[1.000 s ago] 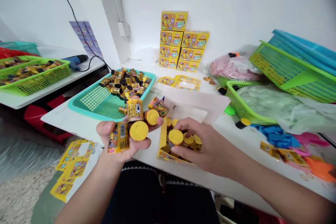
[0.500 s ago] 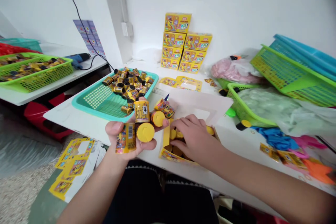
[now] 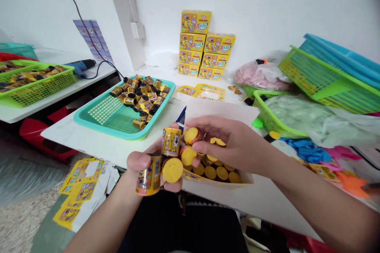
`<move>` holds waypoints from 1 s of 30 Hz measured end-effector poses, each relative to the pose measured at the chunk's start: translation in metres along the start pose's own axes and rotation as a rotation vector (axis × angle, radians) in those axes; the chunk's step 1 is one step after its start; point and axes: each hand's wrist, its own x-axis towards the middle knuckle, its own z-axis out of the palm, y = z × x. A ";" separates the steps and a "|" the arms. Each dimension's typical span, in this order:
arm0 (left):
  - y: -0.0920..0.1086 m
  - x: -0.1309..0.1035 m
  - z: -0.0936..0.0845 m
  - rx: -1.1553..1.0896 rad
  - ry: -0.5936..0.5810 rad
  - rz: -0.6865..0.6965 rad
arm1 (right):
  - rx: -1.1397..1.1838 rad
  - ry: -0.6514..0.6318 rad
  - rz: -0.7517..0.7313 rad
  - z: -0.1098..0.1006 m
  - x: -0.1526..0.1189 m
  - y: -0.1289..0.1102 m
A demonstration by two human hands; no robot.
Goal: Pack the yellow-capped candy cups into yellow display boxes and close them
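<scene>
"what are our fingers doing?"

"our left hand is cupping four tubs, fingers half curled; our right hand is pinching a fifth tub, just beside them, at the left edge of the open box."

"how will they be handling?"

"probably light, stiff and slightly slippery; we should be holding their round sides."

"and the counting?"

"behind, we are seeing one teal basket of uncountable overlapping tubs, and seven stacked boxes."
</scene>
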 end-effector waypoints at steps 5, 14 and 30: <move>0.007 -0.003 -0.006 -0.077 0.260 0.142 | -0.055 0.082 -0.035 0.000 -0.011 0.009; 0.008 -0.009 -0.008 -0.149 0.352 0.170 | -0.347 -0.124 0.038 0.030 -0.018 0.024; -0.011 0.008 0.018 -0.356 0.212 -0.032 | -0.766 0.076 -0.471 0.035 -0.031 0.006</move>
